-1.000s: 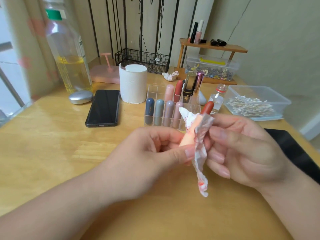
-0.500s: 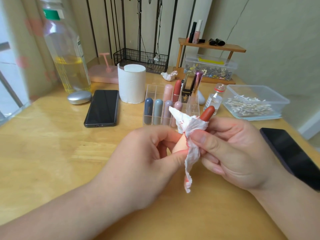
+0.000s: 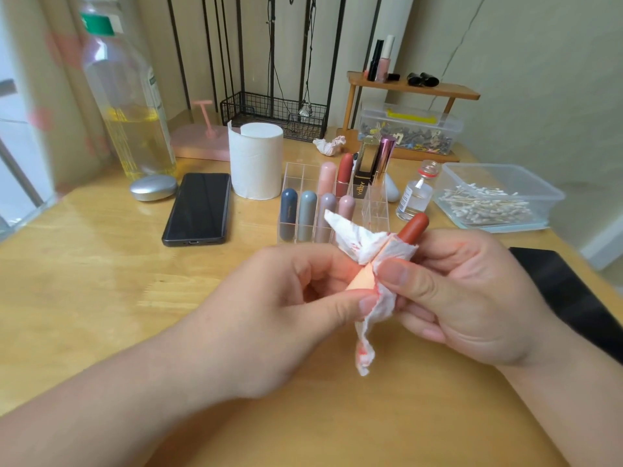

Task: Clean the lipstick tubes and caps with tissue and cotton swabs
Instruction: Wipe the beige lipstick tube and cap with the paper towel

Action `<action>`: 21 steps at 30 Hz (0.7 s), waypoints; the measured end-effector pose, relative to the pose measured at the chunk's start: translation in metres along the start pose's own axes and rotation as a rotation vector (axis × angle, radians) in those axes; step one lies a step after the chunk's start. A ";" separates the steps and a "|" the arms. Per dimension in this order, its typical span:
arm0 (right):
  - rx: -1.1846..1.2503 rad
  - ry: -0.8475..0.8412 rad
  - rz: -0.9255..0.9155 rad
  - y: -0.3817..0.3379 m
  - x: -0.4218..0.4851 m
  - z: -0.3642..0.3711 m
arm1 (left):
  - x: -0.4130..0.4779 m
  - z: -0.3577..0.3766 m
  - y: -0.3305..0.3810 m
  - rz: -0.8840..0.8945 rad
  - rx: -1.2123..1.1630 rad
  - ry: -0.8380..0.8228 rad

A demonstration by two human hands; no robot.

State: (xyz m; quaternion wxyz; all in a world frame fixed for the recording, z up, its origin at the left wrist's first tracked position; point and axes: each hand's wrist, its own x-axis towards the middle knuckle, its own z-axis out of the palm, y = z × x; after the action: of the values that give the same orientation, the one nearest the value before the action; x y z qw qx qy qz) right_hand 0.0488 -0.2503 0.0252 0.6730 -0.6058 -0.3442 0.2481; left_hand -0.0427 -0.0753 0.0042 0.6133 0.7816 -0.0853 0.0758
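In the middle of the frame two hands meet above the wooden table (image 3: 84, 264). The left hand (image 3: 279, 315) pinches a peach lipstick tube (image 3: 360, 283) between its thumb and curled fingers. The right hand (image 3: 472, 298) holds a white tissue (image 3: 362, 246) wrapped round the tube. Its thumb presses the tissue onto the tube and its fingers curl behind. The tissue has red marks on it. One corner sticks up to the left and a long end hangs down between the hands. A red-brown round tip (image 3: 413, 227) pokes out above the right hand. The tissue hides where it meets the peach part, so I cannot tell if they are one piece.

Just behind the hands stands a clear box with little rooms (image 3: 300, 173), and more lipsticks (image 3: 306, 210) stand in it. Left of it are a roll of tissue paper (image 3: 256, 163) and a black phone (image 3: 197, 208) lying flat. A big bottle with yellow liquid (image 3: 128, 106) stands in the upper left. On the right side is a clear tub of cotton swabs (image 3: 499, 200), with a small glass bottle (image 3: 416, 197) beside it. A used tissue ball (image 3: 330, 144) lies farther back.
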 end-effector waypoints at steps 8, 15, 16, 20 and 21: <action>-0.056 0.055 -0.040 0.004 0.000 0.003 | -0.002 0.012 0.002 0.022 0.150 0.317; 0.044 -0.026 -0.057 0.005 0.003 -0.008 | 0.003 0.011 0.001 -0.048 -0.406 0.125; 0.031 -0.061 -0.062 0.004 0.003 -0.011 | 0.004 0.011 0.001 -0.049 -0.442 0.100; -0.021 -0.196 -0.075 0.004 0.004 -0.019 | 0.006 0.008 -0.001 -0.053 -0.474 0.071; -0.014 -0.218 -0.078 0.004 0.004 -0.020 | 0.007 0.008 -0.001 -0.056 -0.459 0.073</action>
State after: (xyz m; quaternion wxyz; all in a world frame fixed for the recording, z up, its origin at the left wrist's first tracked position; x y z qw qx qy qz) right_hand 0.0668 -0.2593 0.0218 0.6362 -0.5661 -0.4405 0.2840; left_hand -0.0356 -0.0830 0.0027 0.7796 0.6203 -0.0564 0.0657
